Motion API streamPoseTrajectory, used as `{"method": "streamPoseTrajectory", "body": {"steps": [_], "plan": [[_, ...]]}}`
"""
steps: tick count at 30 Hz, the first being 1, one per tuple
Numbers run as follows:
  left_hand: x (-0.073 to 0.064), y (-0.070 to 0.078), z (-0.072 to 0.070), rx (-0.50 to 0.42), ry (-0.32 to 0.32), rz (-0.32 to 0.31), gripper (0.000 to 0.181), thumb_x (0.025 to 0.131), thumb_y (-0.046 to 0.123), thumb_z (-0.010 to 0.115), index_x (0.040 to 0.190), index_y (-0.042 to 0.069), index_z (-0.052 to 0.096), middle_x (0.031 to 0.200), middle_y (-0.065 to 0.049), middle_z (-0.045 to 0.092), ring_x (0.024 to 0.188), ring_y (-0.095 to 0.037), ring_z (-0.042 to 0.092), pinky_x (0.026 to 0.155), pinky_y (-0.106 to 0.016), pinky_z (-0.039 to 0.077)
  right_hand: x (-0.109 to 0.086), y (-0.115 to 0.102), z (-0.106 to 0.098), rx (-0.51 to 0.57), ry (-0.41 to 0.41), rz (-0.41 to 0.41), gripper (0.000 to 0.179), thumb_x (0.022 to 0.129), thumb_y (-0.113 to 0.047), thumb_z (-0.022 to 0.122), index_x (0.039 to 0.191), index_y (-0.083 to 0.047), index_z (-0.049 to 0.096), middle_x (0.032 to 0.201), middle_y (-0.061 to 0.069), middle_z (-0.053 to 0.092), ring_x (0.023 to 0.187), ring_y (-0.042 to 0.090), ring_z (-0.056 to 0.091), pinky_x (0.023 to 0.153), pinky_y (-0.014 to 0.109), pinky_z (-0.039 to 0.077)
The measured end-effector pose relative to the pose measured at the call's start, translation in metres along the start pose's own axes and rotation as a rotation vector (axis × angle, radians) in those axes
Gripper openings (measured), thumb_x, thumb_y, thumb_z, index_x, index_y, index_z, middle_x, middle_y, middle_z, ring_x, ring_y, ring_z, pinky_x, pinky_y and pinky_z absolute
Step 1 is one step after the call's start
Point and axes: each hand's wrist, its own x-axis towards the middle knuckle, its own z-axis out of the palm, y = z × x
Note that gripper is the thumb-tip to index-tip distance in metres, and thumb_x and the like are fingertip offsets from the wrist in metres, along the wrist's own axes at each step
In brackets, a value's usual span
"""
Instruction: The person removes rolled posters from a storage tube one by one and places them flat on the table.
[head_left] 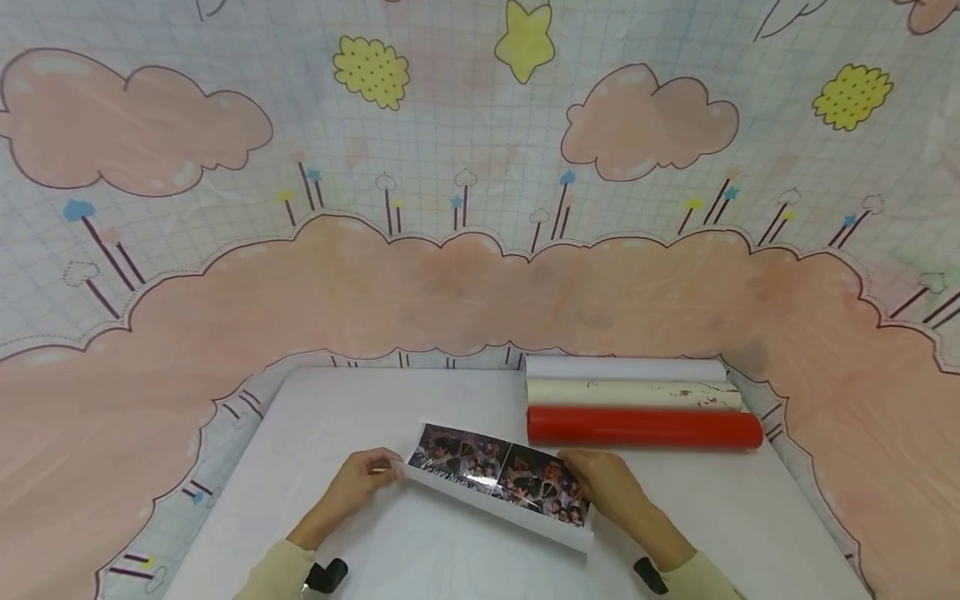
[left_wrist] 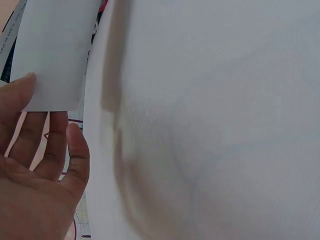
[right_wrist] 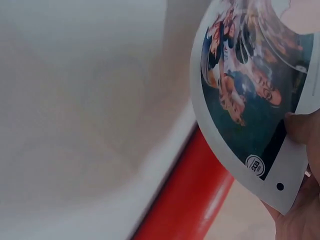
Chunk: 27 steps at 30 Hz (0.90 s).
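Tabletop [head_left: 405, 398], cloud-printed backdrop [head_left: 420, 292]; handheld photo sheet [head_left: 498, 477]

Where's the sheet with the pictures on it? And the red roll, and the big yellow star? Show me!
Sheet with the pictures [head_left: 499, 478]: head view, middle of its printed part.
Red roll [head_left: 645, 428]: head view, middle of its long side.
Yellow star [head_left: 525, 42]: head view, middle of its body.

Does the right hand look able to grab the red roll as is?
Probably not without releasing first: the right hand pinches the printed sheet. Otherwise the way looks free; the red roll lies just beyond that hand, with nothing visible between them.
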Motion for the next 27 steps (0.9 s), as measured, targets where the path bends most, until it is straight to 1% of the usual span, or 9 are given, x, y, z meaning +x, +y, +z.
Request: {"method": "streamPoseTrajectory", "body": {"steps": [3, 6, 8, 11, 14, 17, 22, 24, 27], "plan": [[0.0, 0.002, 0.0, 0.052, 0.016, 0.038, 0.016, 0.086, 0.025, 0.065, 0.096, 0.013, 0.068, 0.098, -0.005, 0.069, 0.087, -0.01, 0.063, 0.074, -0.022, 0.051, -0.002, 0.0, 0.003, 0.035, 0.003, 0.015, 0.02, 0.082, -0.01, 0.068, 0.099, -0.019, 0.068, 0.091, -0.006, 0.073, 0.078, 0.01, 0.068, 0.07, 0.029, 0.056], [0.001, 0.003, 0.002, 0.095, 0.026, 0.058, 0.019, 0.09, 0.028, 0.059, 0.095, 0.013, 0.069, 0.101, -0.004, 0.07, 0.095, -0.015, 0.063, 0.08, -0.024, 0.051, -0.004, 0.0, 0.004, 0.074, -0.019, 0.048, 0.02, 0.083, -0.009, 0.067, 0.1, -0.018, 0.068, 0.091, -0.004, 0.073, 0.078, 0.009, 0.069, 0.071, 0.028, 0.056], [0.001, 0.003, 0.005, 0.116, 0.032, 0.033, 0.02, 0.092, 0.03, 0.057, 0.093, 0.013, 0.069, 0.1, -0.003, 0.07, 0.095, -0.016, 0.063, 0.079, -0.027, 0.051, -0.005, -0.001, 0.005, 0.087, -0.032, 0.073, 0.019, 0.083, -0.009, 0.066, 0.1, -0.018, 0.068, 0.089, -0.005, 0.073, 0.076, 0.007, 0.068, 0.07, 0.027, 0.055], [-0.003, 0.006, 0.01, 0.163, 0.055, -0.018, 0.012, 0.089, 0.027, 0.061, 0.091, 0.017, 0.068, 0.099, 0.0, 0.069, 0.094, -0.016, 0.062, 0.077, -0.031, 0.05, -0.006, -0.001, 0.007, 0.101, -0.055, 0.117, 0.018, 0.084, -0.01, 0.066, 0.1, -0.018, 0.069, 0.085, -0.005, 0.073, 0.072, 0.006, 0.066, 0.067, 0.027, 0.054], [-0.008, 0.011, 0.014, 0.241, 0.067, -0.025, 0.005, 0.085, 0.024, 0.067, 0.089, 0.021, 0.065, 0.097, 0.004, 0.067, 0.094, -0.014, 0.059, 0.08, -0.036, 0.049, -0.007, -0.001, 0.009, 0.107, -0.074, 0.153, 0.017, 0.084, -0.011, 0.066, 0.1, -0.017, 0.068, 0.082, -0.003, 0.073, 0.068, 0.006, 0.065, 0.065, 0.027, 0.053], [-0.011, 0.011, 0.017, 0.301, 0.079, 0.024, 0.006, 0.084, 0.021, 0.068, 0.087, 0.023, 0.064, 0.097, 0.007, 0.066, 0.101, -0.017, 0.058, 0.09, -0.042, 0.046, -0.008, -0.001, 0.01, 0.122, -0.106, 0.2, 0.017, 0.084, -0.012, 0.066, 0.101, -0.017, 0.068, 0.08, -0.003, 0.072, 0.065, 0.004, 0.061, 0.063, 0.027, 0.052], [-0.011, 0.008, 0.021, 0.37, 0.098, 0.064, 0.008, 0.083, 0.017, 0.069, 0.083, 0.024, 0.064, 0.091, 0.008, 0.065, 0.098, -0.015, 0.057, 0.089, -0.041, 0.045, -0.01, 0.0, 0.014, 0.133, -0.15, 0.262, 0.023, 0.086, -0.014, 0.065, 0.109, -0.015, 0.065, 0.084, 0.0, 0.072, 0.07, 0.008, 0.064, 0.069, 0.032, 0.053], [-0.011, 0.007, 0.023, 0.423, 0.097, 0.09, 0.01, 0.08, 0.014, 0.07, 0.083, 0.023, 0.065, 0.09, 0.008, 0.065, 0.096, -0.015, 0.058, 0.087, -0.041, 0.045, -0.012, 0.0, 0.016, 0.129, -0.165, 0.268, 0.027, 0.086, -0.015, 0.065, 0.113, -0.014, 0.064, 0.086, 0.001, 0.072, 0.071, 0.011, 0.064, 0.07, 0.035, 0.053], [-0.01, 0.006, 0.026, 0.508, 0.074, 0.133, 0.014, 0.077, 0.011, 0.071, 0.085, 0.021, 0.066, 0.091, 0.007, 0.067, 0.095, -0.016, 0.059, 0.092, -0.043, 0.042, -0.013, 0.002, 0.019, 0.131, -0.184, 0.28, 0.032, 0.085, -0.016, 0.065, 0.116, -0.013, 0.062, 0.091, 0.004, 0.073, 0.076, 0.016, 0.066, 0.074, 0.037, 0.054]]}}
